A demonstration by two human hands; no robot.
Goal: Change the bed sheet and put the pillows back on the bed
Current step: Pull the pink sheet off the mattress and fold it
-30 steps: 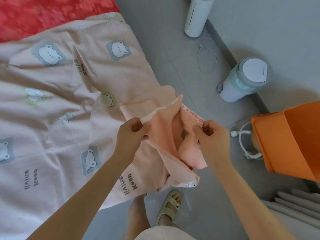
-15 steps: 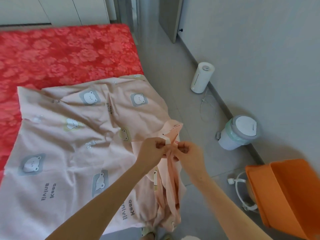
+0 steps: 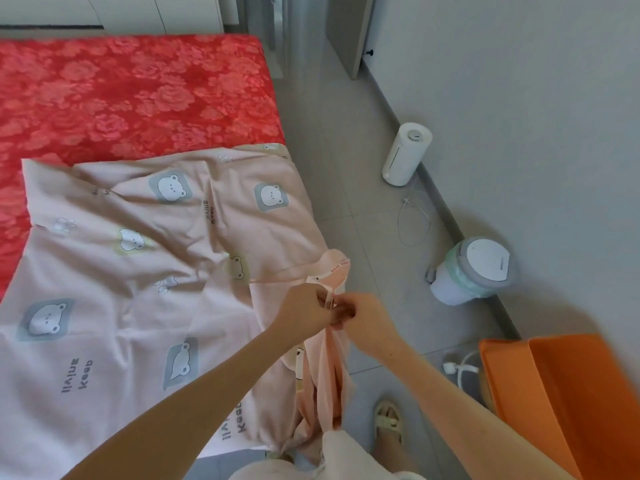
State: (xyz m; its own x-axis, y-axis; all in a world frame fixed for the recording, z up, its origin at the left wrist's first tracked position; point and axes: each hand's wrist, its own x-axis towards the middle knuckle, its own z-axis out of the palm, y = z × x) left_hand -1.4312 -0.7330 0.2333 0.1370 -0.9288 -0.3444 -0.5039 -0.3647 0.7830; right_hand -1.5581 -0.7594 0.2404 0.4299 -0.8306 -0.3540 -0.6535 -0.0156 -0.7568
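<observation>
A pale pink bed sheet (image 3: 138,278) printed with bear faces lies spread over the near part of a red flowered mattress (image 3: 131,95). Its right corner hangs off the bed side in a bunched fold. My left hand (image 3: 306,310) and my right hand (image 3: 363,317) meet at that corner, knuckles almost touching, each pinching the sheet's hem. A small label shows on the hem just above my hands. No pillows are in view.
On the grey tile floor along the right wall stand a white cylindrical appliance (image 3: 407,154) with a loose cord and a small lidded bin (image 3: 472,271). An orange plastic container (image 3: 568,400) sits at the right front. My sandalled foot (image 3: 388,424) is beside the bed.
My hands came together from about a hand's width apart, closing the corner fold between them. The view tilted up, bringing more of the red mattress and the far floor into sight.
</observation>
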